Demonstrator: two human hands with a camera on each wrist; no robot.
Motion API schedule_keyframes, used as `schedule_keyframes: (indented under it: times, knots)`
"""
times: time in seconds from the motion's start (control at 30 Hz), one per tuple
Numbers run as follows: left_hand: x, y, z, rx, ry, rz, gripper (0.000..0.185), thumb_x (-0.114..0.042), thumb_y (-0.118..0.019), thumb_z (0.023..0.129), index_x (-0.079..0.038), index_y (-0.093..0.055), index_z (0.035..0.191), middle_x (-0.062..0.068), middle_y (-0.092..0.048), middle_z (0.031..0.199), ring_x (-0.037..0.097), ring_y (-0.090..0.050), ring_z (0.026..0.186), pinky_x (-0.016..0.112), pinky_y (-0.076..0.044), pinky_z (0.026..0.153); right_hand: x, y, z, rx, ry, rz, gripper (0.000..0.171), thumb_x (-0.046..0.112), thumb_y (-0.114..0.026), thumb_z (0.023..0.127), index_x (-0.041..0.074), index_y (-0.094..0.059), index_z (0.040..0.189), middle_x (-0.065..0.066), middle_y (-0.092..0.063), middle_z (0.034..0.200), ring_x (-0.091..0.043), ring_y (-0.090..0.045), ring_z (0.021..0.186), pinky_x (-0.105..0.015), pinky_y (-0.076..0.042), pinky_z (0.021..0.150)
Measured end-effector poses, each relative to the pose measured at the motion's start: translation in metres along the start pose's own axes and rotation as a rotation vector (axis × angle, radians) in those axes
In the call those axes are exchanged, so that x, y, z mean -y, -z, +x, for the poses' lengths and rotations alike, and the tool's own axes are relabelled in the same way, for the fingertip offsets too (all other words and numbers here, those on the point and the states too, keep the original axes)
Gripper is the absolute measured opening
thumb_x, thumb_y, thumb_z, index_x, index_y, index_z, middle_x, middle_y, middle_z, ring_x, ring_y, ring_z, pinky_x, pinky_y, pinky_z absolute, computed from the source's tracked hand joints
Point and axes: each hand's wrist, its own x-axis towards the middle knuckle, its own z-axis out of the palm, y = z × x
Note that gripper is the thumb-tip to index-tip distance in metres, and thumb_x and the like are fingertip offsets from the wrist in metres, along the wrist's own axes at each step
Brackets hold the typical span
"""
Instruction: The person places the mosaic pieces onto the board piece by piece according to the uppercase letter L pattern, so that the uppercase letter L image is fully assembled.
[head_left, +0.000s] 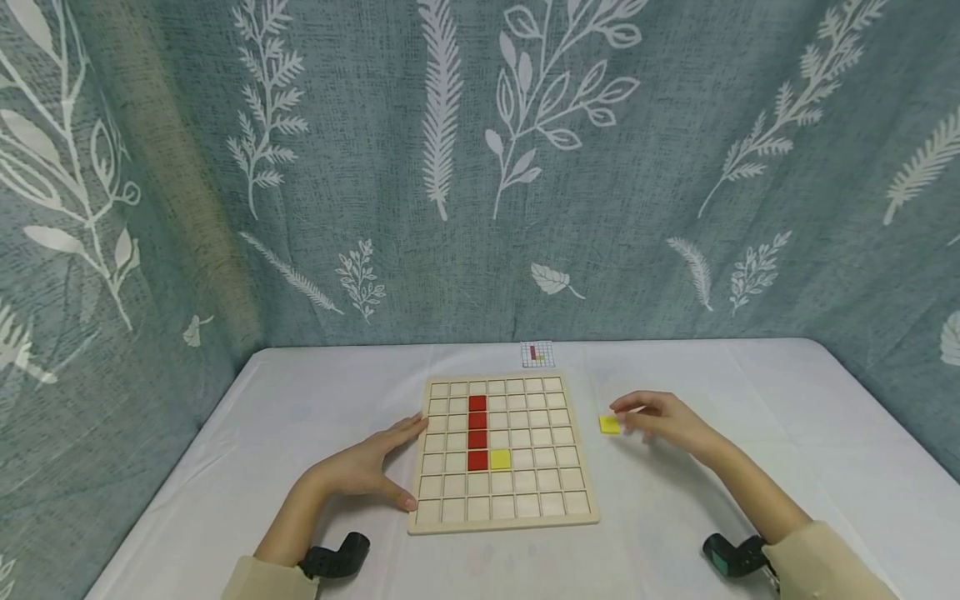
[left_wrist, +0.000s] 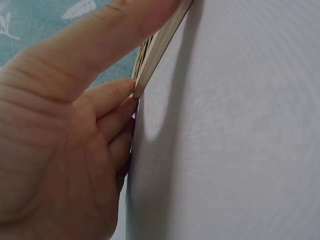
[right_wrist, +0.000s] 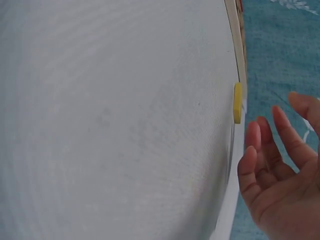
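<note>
A wooden grid board (head_left: 525, 523) lies flat on the table. Several red square tiles (head_left: 477, 421) form a column in it, and one yellow tile (head_left: 500, 459) sits beside the lowest red one. My left hand (head_left: 367, 464) rests against the board's left edge, thumb and fingers spread; in the left wrist view the fingertips touch the board's side (left_wrist: 159, 47). Right of the board, a loose yellow tile (head_left: 609, 425) lies on the cloth. Just beside that tile is my right hand (head_left: 670, 423), fingers loosely bent; the right wrist view shows a gap between its fingers and the tile (right_wrist: 237, 103).
A small printed card (head_left: 537, 354) with a grid pattern lies behind the board at the table's far edge. White cloth covers the table (head_left: 300, 392). Behind it hangs a blue-green curtain (head_left: 360, 167) with white leaf prints. Black devices (head_left: 337, 556) are strapped to both wrists.
</note>
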Motion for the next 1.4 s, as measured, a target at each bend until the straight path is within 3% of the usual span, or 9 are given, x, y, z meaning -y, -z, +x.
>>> schedule_keyframes:
  times: [0.17, 0.37, 0.67, 0.97, 1.4]
  knots:
    - [-0.001, 0.000, 0.001, 0.004, 0.001, -0.007, 0.110, -0.031, -0.086, 0.059, -0.007, -0.024, 0.147, 0.018, -0.012, 0.153, 0.042, -0.007, 0.139, 0.064, -0.010, 0.106, -0.002, -0.001, 0.002, -0.043, 0.019, -0.068, 0.035, 0.022, -0.058, 0.091, -0.001, -0.060, 0.117, -0.015, -0.065, 0.101, -0.017, -0.061, 0.079, -0.027, -0.048, 0.059]
    - [-0.001, 0.000, 0.002, 0.004, 0.008, -0.012, 0.110, -0.030, -0.086, 0.058, -0.007, -0.024, 0.146, 0.017, -0.012, 0.153, 0.042, -0.007, 0.139, 0.064, -0.010, 0.105, -0.004, -0.004, 0.002, -0.100, 0.062, -0.186, 0.032, 0.022, -0.064, 0.087, 0.003, -0.064, 0.113, -0.015, -0.063, 0.111, -0.020, -0.060, 0.090, -0.030, -0.047, 0.069]
    - [0.001, 0.000, 0.003, 0.008, -0.007, -0.003, 0.110, -0.031, -0.086, 0.059, -0.007, -0.024, 0.147, 0.017, -0.012, 0.153, 0.042, -0.007, 0.139, 0.064, -0.010, 0.105, -0.008, -0.004, 0.002, -0.058, 0.123, -0.209, 0.045, 0.019, -0.076, 0.075, 0.000, -0.063, 0.113, -0.013, -0.065, 0.106, -0.014, -0.056, 0.082, -0.022, -0.046, 0.065]
    - [0.001, 0.000, 0.003, 0.011, -0.018, -0.001, 0.110, -0.032, -0.086, 0.059, -0.007, -0.023, 0.147, 0.017, -0.012, 0.154, 0.042, -0.006, 0.139, 0.064, -0.010, 0.105, -0.009, -0.006, 0.004, -0.031, 0.132, -0.297, 0.042, 0.017, -0.078, 0.072, 0.000, -0.066, 0.109, -0.006, -0.065, 0.097, -0.011, -0.053, 0.080, -0.023, -0.043, 0.063]
    - [0.000, 0.001, 0.002, 0.010, -0.002, -0.022, 0.111, -0.030, -0.086, 0.058, -0.006, -0.023, 0.147, 0.018, -0.011, 0.153, 0.043, -0.005, 0.139, 0.064, -0.010, 0.106, -0.007, -0.012, 0.008, -0.080, 0.149, -0.317, 0.038, 0.014, -0.077, 0.072, -0.001, -0.066, 0.106, -0.009, -0.066, 0.097, -0.011, -0.052, 0.075, -0.022, -0.044, 0.063]
